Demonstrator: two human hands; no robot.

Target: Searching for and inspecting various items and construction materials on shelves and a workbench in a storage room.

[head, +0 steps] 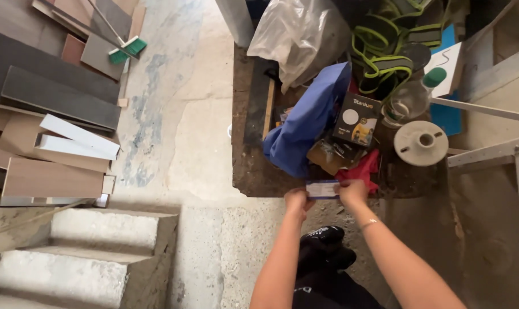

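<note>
Both hands pinch a small blue-and-white packet (322, 189) between them, left hand (297, 201) on its left end, right hand (352, 192) on its right. Just beyond lie a red cloth (362, 168), blue cloth (305, 123) and black box (356, 119).

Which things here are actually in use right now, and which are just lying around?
In use:
- small blue-and-white packet, held at its ends by left hand and right hand

Lying about:
- blue cloth
- dark box
- round grey disc
- plastic bag
- green brush
- stacked boards
</note>
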